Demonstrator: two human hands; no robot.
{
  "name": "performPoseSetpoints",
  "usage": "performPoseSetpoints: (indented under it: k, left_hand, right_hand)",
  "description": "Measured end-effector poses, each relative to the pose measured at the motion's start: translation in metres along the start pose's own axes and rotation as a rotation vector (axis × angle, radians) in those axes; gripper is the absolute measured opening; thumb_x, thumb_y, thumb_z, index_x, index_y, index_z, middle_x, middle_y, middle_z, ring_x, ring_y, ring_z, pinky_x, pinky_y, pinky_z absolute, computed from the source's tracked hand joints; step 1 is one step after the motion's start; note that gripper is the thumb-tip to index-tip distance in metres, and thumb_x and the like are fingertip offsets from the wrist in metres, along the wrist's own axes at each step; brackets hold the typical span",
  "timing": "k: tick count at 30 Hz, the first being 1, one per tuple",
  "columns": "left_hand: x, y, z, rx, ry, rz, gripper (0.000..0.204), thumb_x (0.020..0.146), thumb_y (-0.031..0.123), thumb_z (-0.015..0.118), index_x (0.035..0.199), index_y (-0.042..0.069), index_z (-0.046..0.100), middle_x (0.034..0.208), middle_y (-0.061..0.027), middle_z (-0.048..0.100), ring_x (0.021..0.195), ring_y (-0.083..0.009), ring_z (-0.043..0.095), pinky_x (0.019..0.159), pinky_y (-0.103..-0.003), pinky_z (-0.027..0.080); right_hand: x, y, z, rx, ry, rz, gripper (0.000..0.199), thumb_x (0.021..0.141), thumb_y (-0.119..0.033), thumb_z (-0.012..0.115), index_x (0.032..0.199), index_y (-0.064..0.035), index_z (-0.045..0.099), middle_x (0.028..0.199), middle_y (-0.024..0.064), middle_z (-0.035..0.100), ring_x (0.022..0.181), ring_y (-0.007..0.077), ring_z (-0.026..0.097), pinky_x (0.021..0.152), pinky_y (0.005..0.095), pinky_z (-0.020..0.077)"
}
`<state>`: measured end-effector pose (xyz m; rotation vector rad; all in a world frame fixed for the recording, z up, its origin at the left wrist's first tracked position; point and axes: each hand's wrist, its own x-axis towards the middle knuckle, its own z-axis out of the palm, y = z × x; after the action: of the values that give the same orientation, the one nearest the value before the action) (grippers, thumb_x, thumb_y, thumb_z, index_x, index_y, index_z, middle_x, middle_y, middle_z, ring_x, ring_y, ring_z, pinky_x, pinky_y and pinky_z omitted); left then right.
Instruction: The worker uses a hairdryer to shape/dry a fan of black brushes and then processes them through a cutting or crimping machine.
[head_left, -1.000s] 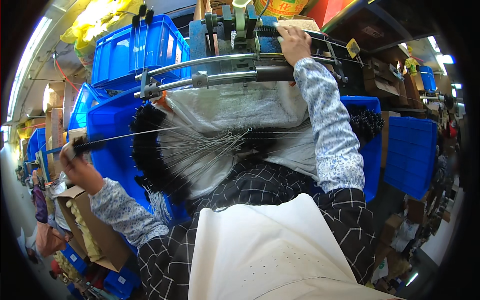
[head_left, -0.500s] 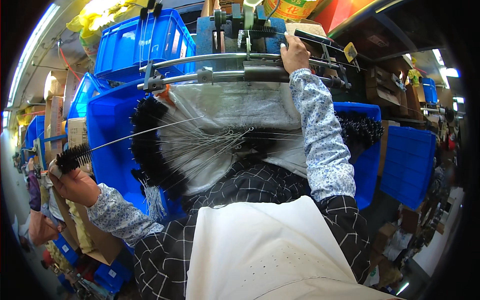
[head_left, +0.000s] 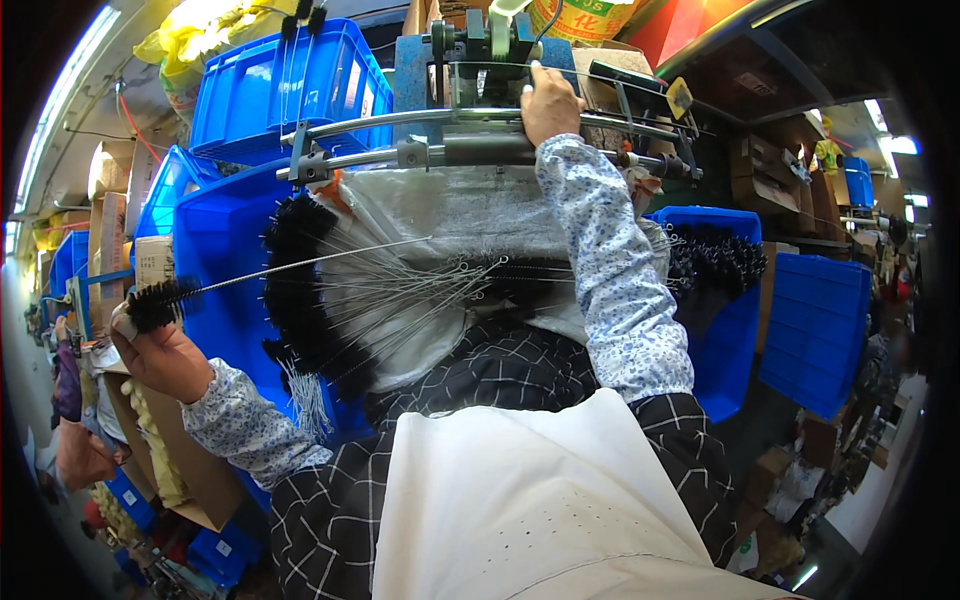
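My left hand point(head_left: 168, 358) is closed round the bristled end of a black twisted-wire brush point(head_left: 160, 304). Its long wire stem slants up and right, over a pile of similar brushes point(head_left: 298, 300) with wire stems lying across my lap. My right hand point(head_left: 552, 104) reaches over the metal bars point(head_left: 462, 150) of a blue machine point(head_left: 415, 75). The fingers of that hand are bent and close together at the machine's front, next to a thin wire. What they grip, if anything, is hidden.
A blue crate point(head_left: 290, 90) stands left of the machine, and a blue bin point(head_left: 215, 270) sits below it. More black brushes point(head_left: 715, 262) lie in a bin at the right, next to an upright blue panel point(head_left: 815, 330). Another person's arm point(head_left: 80, 450) shows at the far left.
My right hand has moved left along the machine. The black bristled piece seen there before no longer shows. My left hand has shifted slightly right and up with its brush.
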<state>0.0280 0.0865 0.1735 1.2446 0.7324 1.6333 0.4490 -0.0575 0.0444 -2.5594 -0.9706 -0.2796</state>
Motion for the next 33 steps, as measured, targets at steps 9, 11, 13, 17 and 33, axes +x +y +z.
performPoseSetpoints:
  k: [9, 11, 13, 17, 33]
  left_hand:
    - [-0.012, -0.005, 0.034, -0.002, -0.052, -0.021, 0.018, 0.083, 0.017, 0.050, 0.091, 0.001, 0.052, 0.082, -0.0050, 0.056, 0.069, -0.0092, 0.053, 0.057, -0.018, 0.043]
    - [-0.012, -0.004, 0.029, 0.008, 0.009, -0.015, 0.019, 0.083, 0.017, 0.050, 0.093, 0.001, 0.051, 0.084, -0.0064, 0.056, 0.071, -0.0110, 0.054, 0.059, -0.019, 0.044]
    - [-0.011, -0.003, 0.023, 0.027, 0.001, -0.012, 0.021, 0.082, 0.017, 0.050, 0.094, 0.000, 0.050, 0.086, -0.0075, 0.056, 0.073, -0.0121, 0.055, 0.061, -0.020, 0.045]
    - [-0.009, -0.005, 0.011, 0.026, 0.003, -0.015, 0.023, 0.082, 0.016, 0.050, 0.097, -0.002, 0.049, 0.089, -0.0104, 0.055, 0.077, -0.0146, 0.056, 0.065, -0.022, 0.046]
    - [-0.021, -0.045, 0.054, -0.233, -0.251, -0.255, 0.018, 0.083, 0.011, 0.048, 0.097, 0.001, 0.049, 0.091, -0.0089, 0.055, 0.082, -0.0154, 0.055, 0.072, -0.026, 0.047]
  right_hand:
    - [0.000, -0.008, 0.005, -0.024, 0.003, -0.009, 0.025, 0.078, -0.011, 0.045, 0.102, -0.0086, 0.053, 0.094, 0.0043, 0.054, 0.087, 0.0174, 0.052, 0.071, 0.0362, 0.0358]
    - [-0.001, -0.005, -0.001, -0.017, -0.004, -0.002, 0.026, 0.076, -0.012, 0.051, 0.101, -0.0079, 0.054, 0.096, 0.0046, 0.055, 0.088, 0.0174, 0.052, 0.073, 0.0368, 0.0351]
    - [0.000, 0.005, -0.006, -0.016, -0.006, 0.001, 0.027, 0.076, -0.013, 0.052, 0.102, -0.0080, 0.054, 0.098, 0.0050, 0.054, 0.090, 0.0175, 0.052, 0.075, 0.0373, 0.0349]
    - [0.004, 0.036, -0.012, 0.003, -0.020, 0.021, 0.032, 0.075, -0.014, 0.053, 0.107, -0.0084, 0.052, 0.105, 0.0071, 0.053, 0.096, 0.0191, 0.051, 0.080, 0.0377, 0.0342]
    - [0.049, 0.143, -0.070, -0.028, -0.267, -0.217, 0.030, 0.082, -0.034, 0.040, 0.095, -0.0117, 0.057, 0.093, 0.0146, 0.056, 0.088, 0.0278, 0.053, 0.078, 0.0347, 0.0397]
